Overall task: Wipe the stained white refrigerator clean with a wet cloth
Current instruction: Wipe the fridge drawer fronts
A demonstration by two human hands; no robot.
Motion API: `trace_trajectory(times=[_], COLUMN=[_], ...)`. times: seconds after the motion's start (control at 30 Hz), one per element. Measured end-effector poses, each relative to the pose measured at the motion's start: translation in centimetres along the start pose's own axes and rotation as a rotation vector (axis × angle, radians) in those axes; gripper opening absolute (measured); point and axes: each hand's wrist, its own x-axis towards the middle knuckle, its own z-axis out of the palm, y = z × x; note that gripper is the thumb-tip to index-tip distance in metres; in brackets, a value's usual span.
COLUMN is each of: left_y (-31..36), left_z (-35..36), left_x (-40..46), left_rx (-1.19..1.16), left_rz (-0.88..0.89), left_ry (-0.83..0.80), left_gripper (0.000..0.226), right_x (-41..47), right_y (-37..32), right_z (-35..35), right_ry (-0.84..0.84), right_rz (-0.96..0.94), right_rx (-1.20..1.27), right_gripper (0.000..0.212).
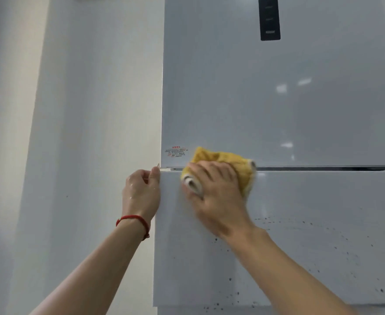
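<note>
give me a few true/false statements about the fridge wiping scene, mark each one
1. The right hand presses a yellow cloth on the refrigerator. True.
2. The cloth is blue. False: it is yellow.
3. The left hand grips the left edge of the lower door. True.
4. The dark specks lie on the upper door. False: they are on the lower door.
5. A red cord circles the right wrist. False: the left wrist.

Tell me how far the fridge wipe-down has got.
Done: the upper door looks free of spots. In hand: the right hand presses the yellow cloth at the top of the lower door, while the left hand holds that door's left edge. Left: dark specks across the lower door.
</note>
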Motion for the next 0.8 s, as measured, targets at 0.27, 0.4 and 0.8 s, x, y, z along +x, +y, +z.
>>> trace_trajectory(times=[0.27,0.4,0.8], left_y=[-0.5,-0.3,-0.5], left_z=[-0.2,-0.2,0.3], left_x=[0.5,0.1,0.5], left_rx=[-0.056,-0.064,-0.015], left_rz=[-0.017,0.012,0.027], left_ry=[-0.055,-0.048,-0.012], left_gripper=[0.037,0.037,0.036], right_x=[3.0,-1.0,2.0], right_y=[0.3,8.1,1.4], right_z=[-1.4,-6.5,-1.3], right_ry=[-0.266,-0.091,-0.216], right_rz=[-0.074,0.090,-0.068], right_rx=[-0.077,-0.090,0.005], right_gripper=[0.047,0.033,0.040])
